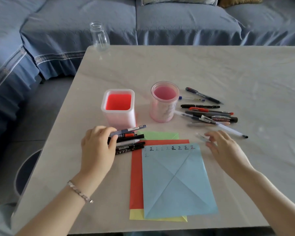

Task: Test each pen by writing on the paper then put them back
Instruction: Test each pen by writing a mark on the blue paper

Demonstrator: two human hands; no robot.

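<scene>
A person's left hand (pixel 97 147), a bracelet (pixel 79 191) on its wrist, sits left of centre on a pale table (pixel 228 68). Its thumb and curled fingers pinch a blue-grey pen (pixel 128 130) that points toward the middle of the frame. Just below that pen a cluster of markers (pixel 129 143), mostly black with one white, lies side by side against the hand. Above them stands a square holder (pixel 118 116), frosted white, its red floor showing through the open top. In the upper left, at the table's far corner, a clear glass jar (pixel 100 37) stands upright before a blue sofa (pixel 177 23).

At lower centre a blue sheet (pixel 175 181), creased diagonally, lies on a red sheet (pixel 136 176) and a yellow sheet (pixel 135 215), with a green sheet (pixel 160 135) showing above. A row of handwritten characters (pixel 169 148) in dark and faint inks runs along the blue sheet's top, with one more beneath at the left.

Right of the square holder stands a round holder (pixel 162 113), clear and pink-tinted, its pink floor visible. Beside it sprawls a loose pile of pens (pixel 209 114), among them a whiteboard marker (pixel 223 119). At right, the right hand (pixel 226 150) hovers blurred, fingers spread, with a small clear object (pixel 201 137) at its fingertips. Whether the hand grips it cannot be told.
</scene>
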